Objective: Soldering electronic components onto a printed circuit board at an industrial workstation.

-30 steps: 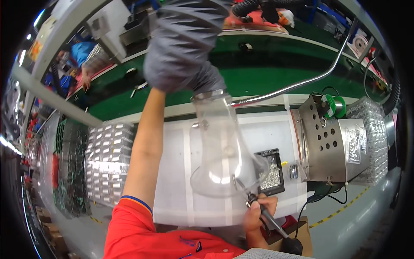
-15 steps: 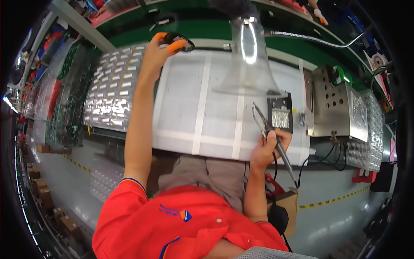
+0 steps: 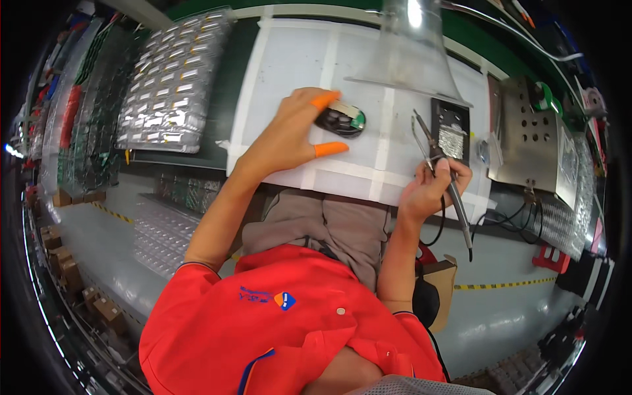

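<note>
A small black rounded casing with a green circuit board and a pale block in it lies on the white work mat. My left hand, orange finger covers on its thumb and index finger, spreads around the casing's left side. The index fingertip is at the upper edge and the thumb stands apart below. In my right hand is a soldering iron with a thin curved guide by its tip, pointing up and left above the mat. Beyond the iron sits a black tray with silvery contents.
A clear flared fume hood hangs over the mat's far right. At right stands a perforated metal box with a green tape roll. A clear tray of small silvery parts is at left. The iron's cable loops below my right hand.
My left hand has come from the far left edge to the mat's middle, where the black casing now lies and the fingers have spread. The right hand keeps the iron. The view has shifted.
</note>
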Available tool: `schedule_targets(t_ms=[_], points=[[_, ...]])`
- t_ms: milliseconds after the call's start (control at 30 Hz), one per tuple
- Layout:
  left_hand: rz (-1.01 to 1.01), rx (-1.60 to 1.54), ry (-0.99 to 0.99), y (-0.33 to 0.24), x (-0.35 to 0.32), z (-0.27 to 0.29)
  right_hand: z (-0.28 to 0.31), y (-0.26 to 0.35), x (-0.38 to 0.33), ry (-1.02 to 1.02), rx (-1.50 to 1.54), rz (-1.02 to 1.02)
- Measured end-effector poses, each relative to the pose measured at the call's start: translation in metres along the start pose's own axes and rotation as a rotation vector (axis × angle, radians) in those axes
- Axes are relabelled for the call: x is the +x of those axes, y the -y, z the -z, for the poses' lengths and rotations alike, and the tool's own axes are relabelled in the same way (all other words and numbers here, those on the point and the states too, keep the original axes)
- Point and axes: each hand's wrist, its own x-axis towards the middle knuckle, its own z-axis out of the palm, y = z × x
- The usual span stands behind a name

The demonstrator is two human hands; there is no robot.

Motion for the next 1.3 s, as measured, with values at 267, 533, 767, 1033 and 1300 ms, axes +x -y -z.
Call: schedule_targets(t_ms=[267, 533, 767, 1033, 1300], points=[[0.012, 0.032, 0.023, -0.009, 0.000, -0.025, 0.010, -0.002, -0.001, -0.001, -0.036, 0.062], [0.159, 0.612, -0.321, 0.126, -0.030, 0.174, 0.010, -0.003, 0.002, 0.036, -0.035, 0.090], [0.641, 0.884, -0.280, 0.252, -0.024, 0.264, 0.005, -0.003, 0.003, 0.029, -0.022, 0.082], [0.489, 1.191, 0.215, 0.249, -0.027, 0.216, 0.006, -0.001, 0.000, 0.024, -0.018, 0.068], [0.586, 0.988, -0.252, 0.159, -0.008, 0.185, 0.014, 0.000, 0.000, 0.007, -0.012, 0.074]])
